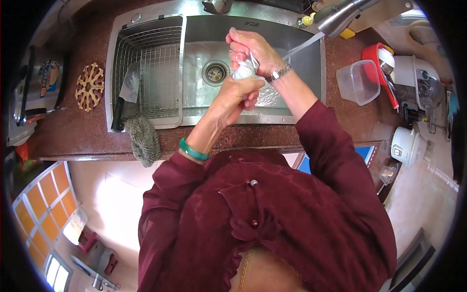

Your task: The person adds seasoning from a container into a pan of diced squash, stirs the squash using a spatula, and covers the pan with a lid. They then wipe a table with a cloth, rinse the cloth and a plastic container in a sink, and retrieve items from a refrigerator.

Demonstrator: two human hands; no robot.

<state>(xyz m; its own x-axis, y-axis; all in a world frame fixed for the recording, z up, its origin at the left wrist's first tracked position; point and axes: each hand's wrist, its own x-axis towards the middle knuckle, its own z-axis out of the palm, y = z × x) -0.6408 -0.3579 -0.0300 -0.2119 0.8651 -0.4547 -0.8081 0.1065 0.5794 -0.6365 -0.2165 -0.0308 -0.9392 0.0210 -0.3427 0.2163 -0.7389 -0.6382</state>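
My left hand (237, 93), with a green bangle on the wrist, grips the lower end of a bunched white cloth (244, 71). Above it, my right hand (255, 49), wearing a metal wristwatch, is closed around the cloth's upper end. Both hands and the cloth are over the stainless steel sink (199, 47), to the right of its drain (216, 73). From the metal faucet (335, 20) at the upper right, a water stream (304, 44) runs down behind my right wrist. Most of the cloth is hidden by my fingers.
A wire basket (160, 69) fills the sink's left side, with a cleaver (129, 85) leaning there. A grey-green mesh cloth (143, 142) hangs over the counter edge. Left stands a wooden trivet (89, 87); right, a clear plastic container (359, 82), red container (370, 53) and white rice cooker (404, 145).
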